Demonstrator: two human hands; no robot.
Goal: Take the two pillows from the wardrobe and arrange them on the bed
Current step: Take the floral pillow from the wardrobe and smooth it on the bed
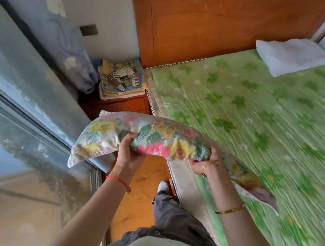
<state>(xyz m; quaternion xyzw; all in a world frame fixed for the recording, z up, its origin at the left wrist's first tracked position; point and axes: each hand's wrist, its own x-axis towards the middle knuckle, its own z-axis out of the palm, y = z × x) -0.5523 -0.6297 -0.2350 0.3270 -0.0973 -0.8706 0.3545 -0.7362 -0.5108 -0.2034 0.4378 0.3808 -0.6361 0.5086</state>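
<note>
A floral pillow (156, 136) with pink, yellow and green flowers hangs in the air between the bed and the window, held lengthwise by both hands. My left hand (129, 151) grips its lower edge near the middle. My right hand (209, 164) grips the lower edge further right, where the pillow's end droops over the bed's side. The bed (258, 117) wears a green flowered sheet and fills the right half of the view. A white folded pillow or towel (289, 56) lies at the bed's head, by the wooden headboard (218, 24).
A wooden nightstand (117, 104) beside the headboard carries folded cloths and a striped soft toy (122, 76). A blue flowered curtain (53, 31) and a large window (18, 107) run along the left. A narrow strip of wooden floor (139, 200) separates the window from the bed.
</note>
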